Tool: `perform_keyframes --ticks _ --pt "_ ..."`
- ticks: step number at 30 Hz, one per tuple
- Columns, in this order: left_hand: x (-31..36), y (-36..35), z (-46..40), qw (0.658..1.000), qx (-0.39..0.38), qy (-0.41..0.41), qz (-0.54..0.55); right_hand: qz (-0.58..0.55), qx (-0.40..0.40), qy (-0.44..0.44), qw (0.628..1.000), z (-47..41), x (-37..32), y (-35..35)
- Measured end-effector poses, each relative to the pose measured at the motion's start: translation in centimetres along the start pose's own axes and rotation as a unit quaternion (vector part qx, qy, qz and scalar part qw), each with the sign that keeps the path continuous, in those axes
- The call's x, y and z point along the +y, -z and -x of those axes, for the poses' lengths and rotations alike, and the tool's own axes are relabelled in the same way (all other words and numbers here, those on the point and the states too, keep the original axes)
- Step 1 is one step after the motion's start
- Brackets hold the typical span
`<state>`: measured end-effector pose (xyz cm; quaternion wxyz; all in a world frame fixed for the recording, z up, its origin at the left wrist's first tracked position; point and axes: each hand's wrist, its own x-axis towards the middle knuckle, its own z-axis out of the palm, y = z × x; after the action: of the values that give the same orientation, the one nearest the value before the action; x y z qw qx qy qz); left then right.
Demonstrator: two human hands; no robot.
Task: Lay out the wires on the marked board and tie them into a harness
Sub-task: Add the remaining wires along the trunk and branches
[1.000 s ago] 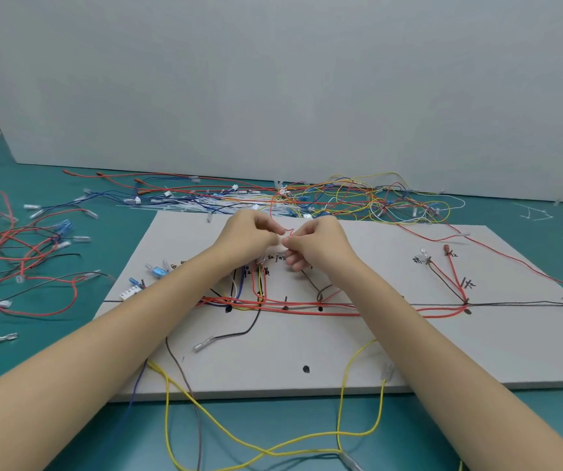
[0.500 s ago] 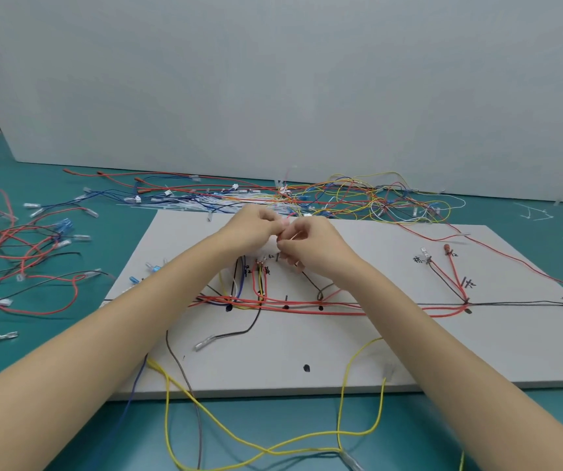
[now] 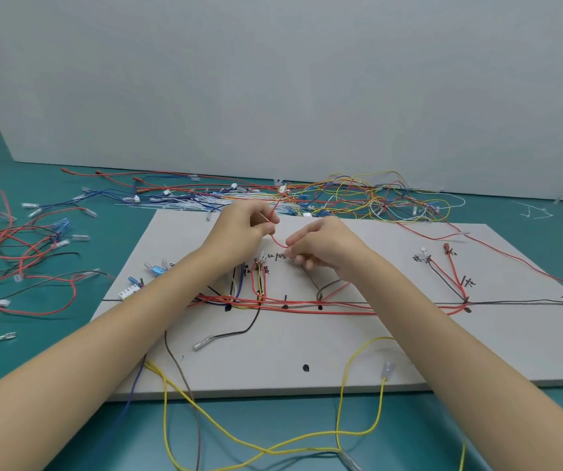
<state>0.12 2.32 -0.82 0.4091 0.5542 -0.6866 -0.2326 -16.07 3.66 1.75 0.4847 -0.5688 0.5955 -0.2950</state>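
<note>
A white marked board (image 3: 358, 341) lies on the teal table, with red, black and yellow wires (image 3: 307, 309) running along its drawn black lines. Above the board's upper middle, my left hand (image 3: 242, 229) pinches a thin red wire (image 3: 278, 240) between thumb and fingers. My right hand (image 3: 321, 248) pinches the same red wire a little lower and to the right. The wire sags in a short loop between the two hands and runs up toward the pile behind. A loose yellow wire (image 3: 341, 433) hangs over the board's front edge.
A tangle of yellow, red and blue wires (image 3: 358, 198) lies behind the board by the grey wall. More red and black wires with terminals (image 3: 18, 253) spread on the table at left. White cable ties (image 3: 178, 205) lie at the back left.
My hands have drawn apart: the left rose slightly and the right moved down and right, so a short red loop now shows between them.
</note>
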Motion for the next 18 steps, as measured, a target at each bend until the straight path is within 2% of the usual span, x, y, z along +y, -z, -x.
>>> perform_keyframes --ticks 4,10,16,18 --pt "-0.3 0.4 0.5 0.998 0.005 -0.014 -0.062 -0.063 0.009 -0.023 0.998 0.4 0.0 -0.5" --pt "-0.3 1.4 1.0 0.997 0.017 0.003 -0.078 0.016 -0.009 -0.015 1.000 0.3 -1.1 -1.6" --pt "-0.5 1.5 1.6 0.993 0.015 -0.023 -0.118 0.082 -0.038 0.012 0.996 0.1 -1.1 -1.5" --pt "-0.4 1.6 1.7 0.992 0.015 -0.025 -0.119 0.069 -0.044 0.005 0.997 0.0 -1.0 -1.4"
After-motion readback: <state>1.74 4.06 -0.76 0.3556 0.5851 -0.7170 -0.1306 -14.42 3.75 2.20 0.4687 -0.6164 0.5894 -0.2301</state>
